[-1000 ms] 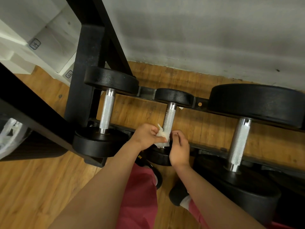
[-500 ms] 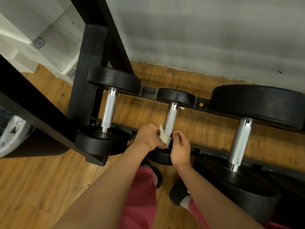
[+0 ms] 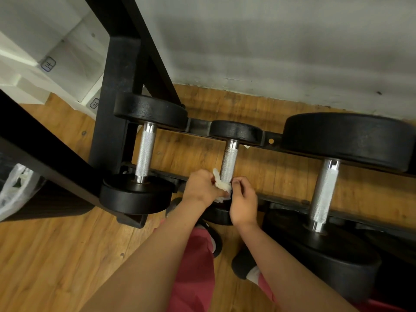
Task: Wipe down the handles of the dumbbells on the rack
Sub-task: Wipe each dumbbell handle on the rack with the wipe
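Note:
Three black dumbbells lie across the low black rack. The middle dumbbell's knurled steel handle has a crumpled white wipe wrapped round its near end. My left hand grips the wipe from the left. My right hand pinches the wipe's other side, fingers curled. The small dumbbell's near head is mostly hidden under my hands. The left dumbbell's handle and the big right dumbbell's handle are bare.
A black rack upright and a diagonal beam stand at the left. A plastic bag sits far left. Grey wall behind, wooden floor below. My red shorts and dark shoes are under my arms.
The wipe and both hands have slid a little toward the near end of the middle handle, and the wipe is bunched tighter. The view shifted slightly.

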Demonstrator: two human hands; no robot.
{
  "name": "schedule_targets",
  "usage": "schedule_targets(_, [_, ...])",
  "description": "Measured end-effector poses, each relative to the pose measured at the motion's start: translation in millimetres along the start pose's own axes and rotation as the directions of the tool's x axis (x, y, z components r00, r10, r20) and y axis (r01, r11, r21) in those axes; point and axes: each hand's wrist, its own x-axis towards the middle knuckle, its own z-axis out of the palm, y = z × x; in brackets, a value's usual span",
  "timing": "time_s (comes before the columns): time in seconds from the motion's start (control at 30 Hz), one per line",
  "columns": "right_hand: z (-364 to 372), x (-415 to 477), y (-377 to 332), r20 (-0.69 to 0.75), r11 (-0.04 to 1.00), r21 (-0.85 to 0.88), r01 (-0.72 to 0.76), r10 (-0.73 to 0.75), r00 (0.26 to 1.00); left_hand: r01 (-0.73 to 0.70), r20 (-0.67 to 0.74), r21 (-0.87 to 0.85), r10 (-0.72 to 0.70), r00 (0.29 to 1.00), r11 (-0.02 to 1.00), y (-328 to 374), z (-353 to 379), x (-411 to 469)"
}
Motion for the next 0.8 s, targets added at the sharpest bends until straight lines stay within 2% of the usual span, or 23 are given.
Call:
schedule_targets(0.13, [1,-1,-1,0.002,1.000,0.014,-0.004,0.004,1.000,0.001,-0.152,-0.295,-0.048,0.987,0.955,8,1,7])
schedule_targets(0.3, [0,0,-1,-0.009,0.999,0.034,0.006,-0.006,1.000,-0.073,-0.285,-0.394,-0.047,0.957,0.916,35,0,23])
schedule_targets(0.43, [1,0,0,-0.012,1.000,0.021,0.018,-0.017,1.000,-0.094,-0.358,-0.515,-0.114,0.927,0.852,49,-3,36])
schedule_targets(0.57, [1,0,1,-0.012,1.000,0.015,0.009,-0.009,1.000,-0.082,-0.295,-0.465,-0.068,0.953,0.881,45,-10,37])
schedule_targets(0.8, [-3,0,-1,0.028,0.999,0.034,-0.008,0.007,1.000,-0.048,-0.238,-0.229,-0.009,0.971,0.972,15,-2,12])
